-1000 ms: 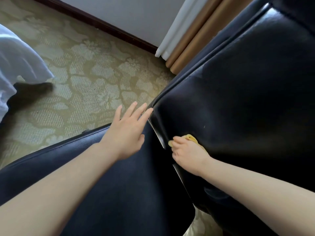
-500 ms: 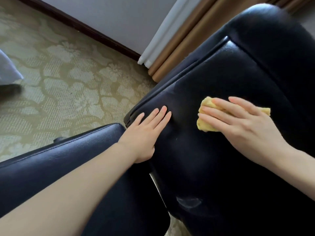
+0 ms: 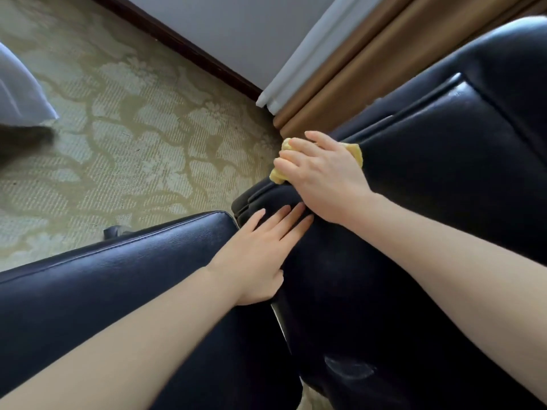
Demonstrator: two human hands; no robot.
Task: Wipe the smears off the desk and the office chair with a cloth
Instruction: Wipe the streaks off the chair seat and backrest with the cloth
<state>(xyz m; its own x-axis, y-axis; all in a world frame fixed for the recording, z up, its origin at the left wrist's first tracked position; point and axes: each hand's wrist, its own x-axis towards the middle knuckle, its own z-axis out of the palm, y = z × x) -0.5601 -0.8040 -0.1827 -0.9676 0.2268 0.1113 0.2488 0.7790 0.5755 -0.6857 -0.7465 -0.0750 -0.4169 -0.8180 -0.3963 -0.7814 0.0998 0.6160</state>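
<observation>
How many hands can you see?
2. The left hand lies flat on the black chair. The right hand presses the yellow cloth at the chair's edge.

Bare left hand (image 3: 254, 255), bare right hand (image 3: 325, 179), bare forearms (image 3: 142, 338)

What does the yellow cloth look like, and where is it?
The cloth is small, yellow and soft-looking, all bunched up. The right hand lies over most of it and presses it onto the edge of the shiny black chair, on the side by the carpet. Only two bits peek out, one under the fingertips and one behind the hand.
</observation>
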